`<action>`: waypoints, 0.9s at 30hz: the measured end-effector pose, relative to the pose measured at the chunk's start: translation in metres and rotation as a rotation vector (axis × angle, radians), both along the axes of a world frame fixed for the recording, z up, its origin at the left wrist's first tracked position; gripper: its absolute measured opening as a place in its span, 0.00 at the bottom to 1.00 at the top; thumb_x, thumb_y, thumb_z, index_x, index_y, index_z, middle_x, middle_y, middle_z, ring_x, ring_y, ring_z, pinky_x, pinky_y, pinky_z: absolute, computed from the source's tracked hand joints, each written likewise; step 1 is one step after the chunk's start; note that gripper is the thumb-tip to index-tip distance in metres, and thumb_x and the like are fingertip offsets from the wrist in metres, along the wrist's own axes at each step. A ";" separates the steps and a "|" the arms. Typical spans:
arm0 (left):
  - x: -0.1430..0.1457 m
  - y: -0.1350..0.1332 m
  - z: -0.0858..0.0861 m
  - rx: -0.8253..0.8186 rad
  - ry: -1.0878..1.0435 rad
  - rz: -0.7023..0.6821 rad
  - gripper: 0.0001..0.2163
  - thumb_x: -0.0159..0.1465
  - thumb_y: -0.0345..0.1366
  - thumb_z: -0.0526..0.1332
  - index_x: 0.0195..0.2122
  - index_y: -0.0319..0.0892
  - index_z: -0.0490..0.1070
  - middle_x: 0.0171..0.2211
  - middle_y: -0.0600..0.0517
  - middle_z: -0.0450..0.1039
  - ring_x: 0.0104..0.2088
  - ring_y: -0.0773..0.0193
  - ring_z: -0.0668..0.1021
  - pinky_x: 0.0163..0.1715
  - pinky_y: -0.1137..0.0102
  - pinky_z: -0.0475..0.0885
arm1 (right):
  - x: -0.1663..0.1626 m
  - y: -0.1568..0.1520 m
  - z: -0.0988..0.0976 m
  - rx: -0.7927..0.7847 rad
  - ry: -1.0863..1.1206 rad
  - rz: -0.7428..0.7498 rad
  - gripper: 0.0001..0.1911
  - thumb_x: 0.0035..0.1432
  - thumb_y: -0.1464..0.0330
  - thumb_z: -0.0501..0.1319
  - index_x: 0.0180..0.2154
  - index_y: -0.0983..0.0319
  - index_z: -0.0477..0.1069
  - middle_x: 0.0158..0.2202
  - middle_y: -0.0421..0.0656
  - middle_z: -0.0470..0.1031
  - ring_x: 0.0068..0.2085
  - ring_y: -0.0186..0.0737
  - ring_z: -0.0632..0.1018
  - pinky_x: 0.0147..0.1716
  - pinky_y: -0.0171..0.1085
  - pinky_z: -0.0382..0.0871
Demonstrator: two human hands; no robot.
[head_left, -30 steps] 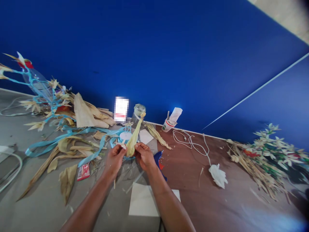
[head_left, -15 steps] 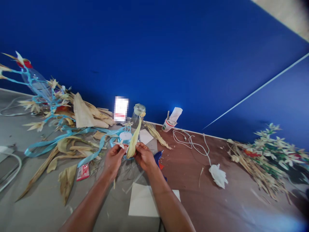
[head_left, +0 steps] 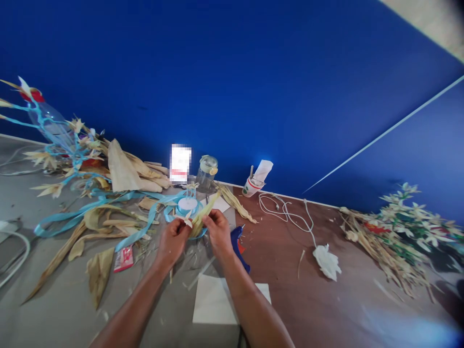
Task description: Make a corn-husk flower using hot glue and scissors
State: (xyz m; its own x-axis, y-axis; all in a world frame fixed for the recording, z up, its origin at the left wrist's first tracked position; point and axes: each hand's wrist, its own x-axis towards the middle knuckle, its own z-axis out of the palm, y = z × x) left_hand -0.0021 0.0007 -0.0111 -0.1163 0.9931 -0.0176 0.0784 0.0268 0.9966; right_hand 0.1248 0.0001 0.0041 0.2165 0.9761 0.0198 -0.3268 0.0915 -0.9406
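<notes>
My left hand [head_left: 171,242] pinches a small pale husk flower [head_left: 187,221], whose pointed tips stick out past the fingertips. A yellow-green corn husk [head_left: 205,210] slants up and right between my hands, and my right hand [head_left: 218,232] is closed on its edge. The husk's lower end lies close to my left fingers; whether they grip it too, I cannot tell. Just behind the hands stands a roll of light-blue ribbon [head_left: 188,205]. To the right of my right wrist lies a blue glue gun [head_left: 237,241].
Dried husks [head_left: 99,270] and loose blue ribbon [head_left: 65,226] spread over the left. A glass jar [head_left: 207,173] and a paper cup [head_left: 253,187] stand near the blue wall. White cable [head_left: 286,208], a crumpled tissue [head_left: 327,262] and husk flowers [head_left: 416,217] lie rightward. White paper [head_left: 213,304] lies under my right forearm.
The yellow-green husk was nearly upright and now leans over to the right, its top lower. My right hand has risen slightly. The white flower in my left hand shows more clearly.
</notes>
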 end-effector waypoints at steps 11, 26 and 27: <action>0.000 0.002 -0.002 -0.064 -0.228 -0.039 0.12 0.46 0.43 0.67 0.26 0.40 0.74 0.20 0.56 0.68 0.23 0.68 0.68 0.24 0.73 0.60 | 0.003 0.002 0.003 -0.114 0.246 0.102 0.13 0.43 0.61 0.68 0.23 0.63 0.70 0.15 0.34 0.65 0.19 0.29 0.64 0.22 0.30 0.55; 0.002 0.001 0.005 -0.105 -0.218 -0.073 0.12 0.46 0.46 0.66 0.25 0.42 0.73 0.20 0.56 0.68 0.22 0.67 0.68 0.23 0.73 0.60 | 0.011 0.003 0.011 -0.315 0.442 0.205 0.09 0.38 0.68 0.63 0.20 0.61 0.62 0.14 0.32 0.63 0.16 0.27 0.61 0.19 0.31 0.57; 0.002 0.001 0.006 -0.114 -0.241 -0.072 0.13 0.45 0.46 0.66 0.25 0.42 0.73 0.20 0.56 0.69 0.22 0.67 0.68 0.24 0.73 0.61 | 0.011 0.003 0.011 -0.330 0.483 0.230 0.09 0.38 0.68 0.63 0.20 0.61 0.61 0.14 0.32 0.63 0.16 0.27 0.61 0.19 0.30 0.57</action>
State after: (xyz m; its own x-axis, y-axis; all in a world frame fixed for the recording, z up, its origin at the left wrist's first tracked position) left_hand -0.0002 0.0013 -0.0055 -0.0247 0.9886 -0.1487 -0.1553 0.1431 0.9775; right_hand 0.1358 0.0029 0.0154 -0.0907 0.9368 -0.3378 -0.6985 -0.3016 -0.6489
